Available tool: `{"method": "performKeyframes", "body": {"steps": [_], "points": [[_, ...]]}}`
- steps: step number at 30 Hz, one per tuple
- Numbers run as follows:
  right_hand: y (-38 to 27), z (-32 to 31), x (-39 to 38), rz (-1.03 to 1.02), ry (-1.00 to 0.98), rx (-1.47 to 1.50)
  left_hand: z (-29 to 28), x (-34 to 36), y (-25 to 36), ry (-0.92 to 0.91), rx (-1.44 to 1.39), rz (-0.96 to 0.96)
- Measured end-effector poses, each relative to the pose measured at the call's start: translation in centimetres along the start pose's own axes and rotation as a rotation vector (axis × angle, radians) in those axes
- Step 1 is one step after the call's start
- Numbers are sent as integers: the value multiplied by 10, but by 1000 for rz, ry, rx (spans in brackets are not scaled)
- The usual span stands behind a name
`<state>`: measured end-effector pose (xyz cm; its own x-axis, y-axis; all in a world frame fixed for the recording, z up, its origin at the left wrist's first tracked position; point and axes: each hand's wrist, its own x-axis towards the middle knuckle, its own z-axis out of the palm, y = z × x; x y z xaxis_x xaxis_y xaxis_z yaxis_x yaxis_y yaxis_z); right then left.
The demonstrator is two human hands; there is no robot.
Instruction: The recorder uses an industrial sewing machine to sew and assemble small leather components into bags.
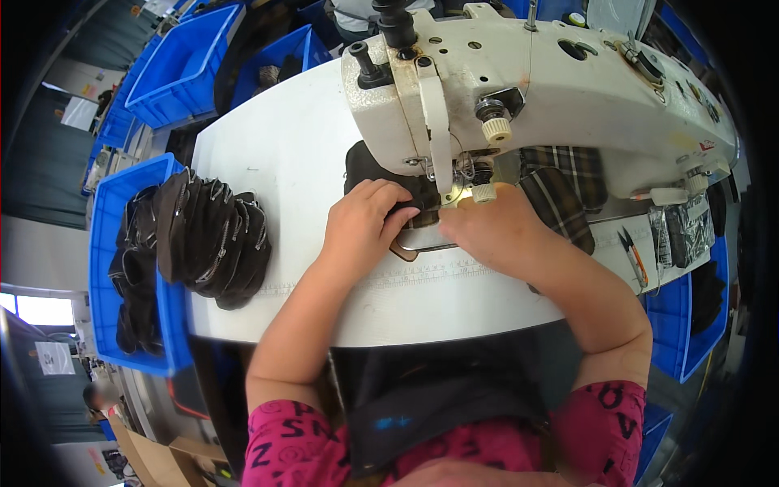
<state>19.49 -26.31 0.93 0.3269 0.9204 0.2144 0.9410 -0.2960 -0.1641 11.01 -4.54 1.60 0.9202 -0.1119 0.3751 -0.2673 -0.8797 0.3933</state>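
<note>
A cream industrial sewing machine (560, 97) stands on the white table (276, 130), a small light glowing by its presser foot. Dark fabric (365, 158) with a brown plaid part lies under the needle area. My left hand (361, 223) grips the fabric left of the foot, thumb and fingers curled together. My right hand (495, 227) is closed just right of the foot, fingertips at the plaid cloth; exactly what they pinch is hidden. Plaid pieces (556, 207) lie right of and behind my right hand.
Stacked dark zippered pouches (215, 235) sit at the left beside a blue bin (170, 333) holding more. Orange-handled snips (637, 260) and silvery packets (682, 231) lie at the right. More blue bins (182, 61) stand behind and at the right. Other people (349, 16) are partly visible.
</note>
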Motion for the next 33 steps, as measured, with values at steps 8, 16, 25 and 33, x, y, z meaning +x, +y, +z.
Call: {"method": "performKeyframes", "body": {"steps": [8, 16, 25, 33], "points": [[7, 28, 12, 101, 205, -81, 9, 1, 5, 75, 98, -95], [8, 23, 17, 164, 254, 29, 15, 6, 18, 137, 170, 28], [12, 28, 21, 89, 380, 8, 28, 13, -1, 199, 303, 227], [25, 55, 21, 59, 365, -16, 34, 11, 6, 196, 197, 60]]}}
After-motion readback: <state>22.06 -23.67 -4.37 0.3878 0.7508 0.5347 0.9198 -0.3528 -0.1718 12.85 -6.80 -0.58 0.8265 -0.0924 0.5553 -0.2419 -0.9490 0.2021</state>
